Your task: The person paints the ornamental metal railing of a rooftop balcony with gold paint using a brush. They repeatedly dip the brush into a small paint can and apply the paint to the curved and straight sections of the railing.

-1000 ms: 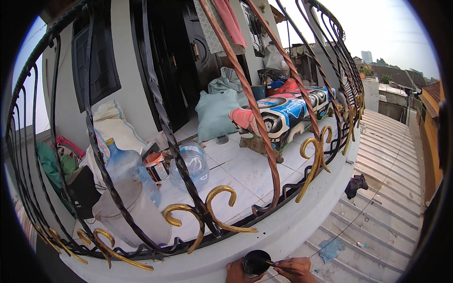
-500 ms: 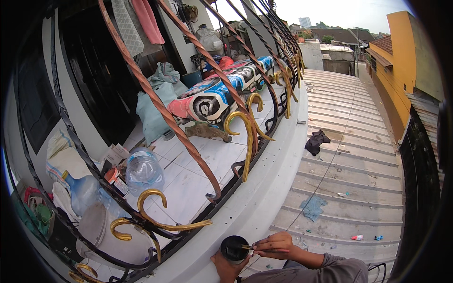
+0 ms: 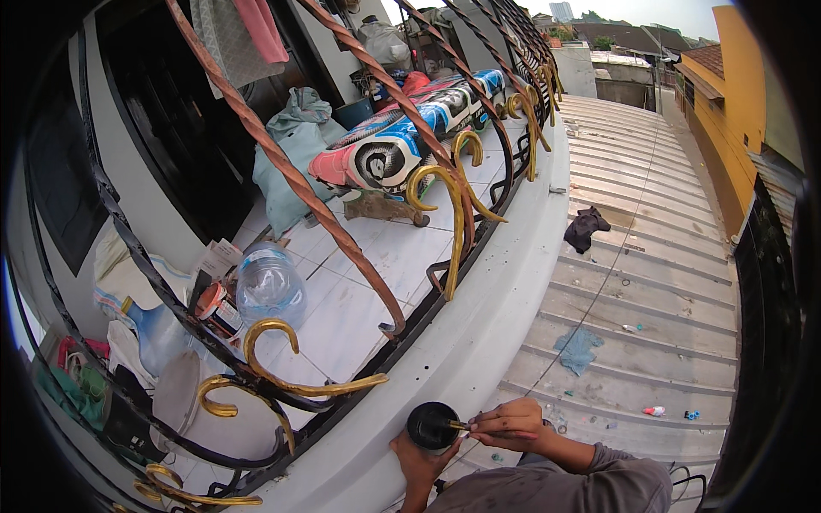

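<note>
Diffuse daylight, prob. from overhead. Pale sky [image 3: 658,10] top R nearly blown out; metal roof [image 3: 667,333] bright, shadows soft. Door [image 3: 171,137] v. dark, detail lost. Glints on clear bottle [image 3: 272,282]. Centre fairly sharp; fisheye bends edges, blk vignette, bluish flare L rim.

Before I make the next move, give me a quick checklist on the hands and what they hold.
1. Dark-mouthed cup gripped: ok, the left hand is wrapped around it.
2. Thin brush-like tool secured: ok, pinched in the fingers of the right hand.
3. Tool's end at the cup's mouth: ok, it reaches in over the rim from the right.
4. Hands clear of the nearest gold scroll on the railing: ok, there is a visible gap.
5. Amount left in the cup: cannot tell, the inside is too dark.
6. Footing: cannot tell, the feet are not visible.
</note>
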Action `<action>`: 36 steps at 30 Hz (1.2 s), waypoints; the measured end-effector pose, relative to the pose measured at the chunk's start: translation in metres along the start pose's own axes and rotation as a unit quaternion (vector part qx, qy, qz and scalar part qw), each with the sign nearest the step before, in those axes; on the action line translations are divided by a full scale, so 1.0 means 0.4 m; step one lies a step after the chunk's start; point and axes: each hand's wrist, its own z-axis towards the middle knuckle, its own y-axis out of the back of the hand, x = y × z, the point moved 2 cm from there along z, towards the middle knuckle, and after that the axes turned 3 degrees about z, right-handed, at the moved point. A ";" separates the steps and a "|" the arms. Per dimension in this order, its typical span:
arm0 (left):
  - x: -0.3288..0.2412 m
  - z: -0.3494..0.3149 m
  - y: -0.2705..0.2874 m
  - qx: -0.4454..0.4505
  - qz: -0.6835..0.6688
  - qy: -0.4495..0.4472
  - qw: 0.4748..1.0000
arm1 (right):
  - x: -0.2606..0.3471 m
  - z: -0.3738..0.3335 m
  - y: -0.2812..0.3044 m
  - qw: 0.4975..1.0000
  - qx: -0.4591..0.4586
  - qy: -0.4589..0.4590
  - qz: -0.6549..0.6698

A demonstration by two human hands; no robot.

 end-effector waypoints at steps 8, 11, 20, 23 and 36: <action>-0.022 -0.010 0.012 -0.041 0.007 0.012 0.999 | 0.001 -0.009 0.000 0.999 0.005 -0.020 -0.030; -0.018 -0.008 0.010 -0.018 0.053 -0.017 0.998 | 0.001 -0.009 0.004 0.999 0.016 -0.024 -0.038; -0.015 -0.006 0.006 -0.008 0.012 0.007 1.000 | 0.003 0.007 0.013 1.000 -0.012 0.010 -0.025; -0.010 -0.006 0.003 -0.023 0.024 -0.002 0.999 | -0.002 0.001 0.010 0.997 0.045 -0.041 -0.043; 0.005 -0.017 -0.005 -0.009 0.008 0.009 1.000 | 0.004 -0.016 0.010 0.996 0.014 -0.087 -0.023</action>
